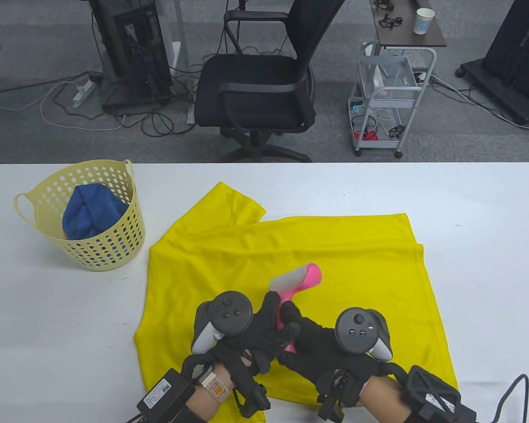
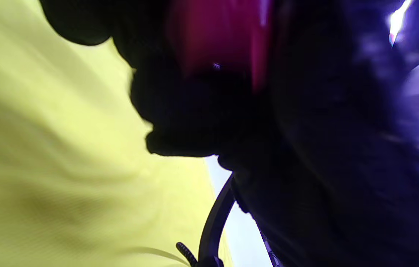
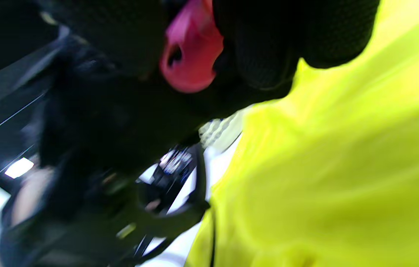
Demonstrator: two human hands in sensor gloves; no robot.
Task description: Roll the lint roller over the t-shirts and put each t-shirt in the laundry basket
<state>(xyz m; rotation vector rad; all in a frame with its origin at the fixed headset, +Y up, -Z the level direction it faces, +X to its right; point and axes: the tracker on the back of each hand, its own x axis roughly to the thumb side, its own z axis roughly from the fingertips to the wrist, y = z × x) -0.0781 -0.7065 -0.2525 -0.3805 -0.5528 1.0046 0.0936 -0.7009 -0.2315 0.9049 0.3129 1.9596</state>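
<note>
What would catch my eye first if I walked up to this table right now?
Probably the bright yellow t-shirt spread flat across the middle of the white table. At its near edge the left hand and right hand, both in black gloves, grip the handle of a pink lint roller together. Off to the left stands a pale yellow laundry basket with a blue t-shirt inside.

Your left hand (image 1: 242,335): black mesh glove, dark round tracker, white grip | your right hand (image 1: 330,348): same | black wrist boxes, cables.
</note>
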